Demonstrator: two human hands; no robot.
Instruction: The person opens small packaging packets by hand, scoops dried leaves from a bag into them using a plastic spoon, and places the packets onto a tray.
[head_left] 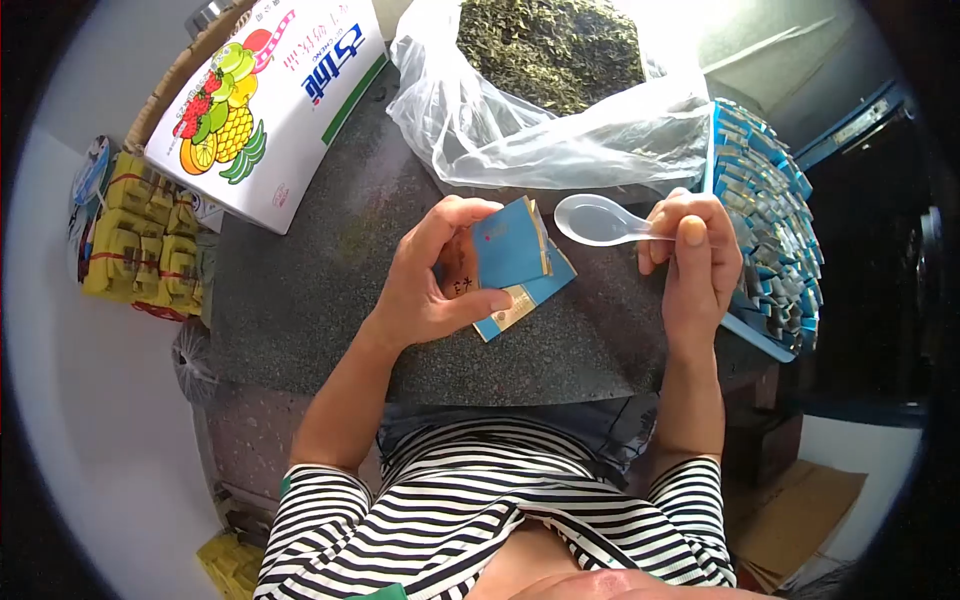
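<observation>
My left hand (425, 275) is wrapped round a small blue cardboard box (512, 248). Its open end points right, toward the spoon, and a blue and gold flap hangs out below. Between the thumb and fingers of my right hand (697, 250) is the handle of a translucent plastic spoon (598, 220). The spoon's bowl lies just right of the box, apart from it, and looks empty. Beyond both hands, a clear plastic bag (560, 150) lies open around a heap of dried leaves (550, 50).
A blue tray (757, 338) packed with many small blue packets stands at the right. At the back left is a white carton (270, 110) printed with fruit. The dark speckled table (300, 300) has its near edge by my body. Yellow bundles (135, 235) sit farther left.
</observation>
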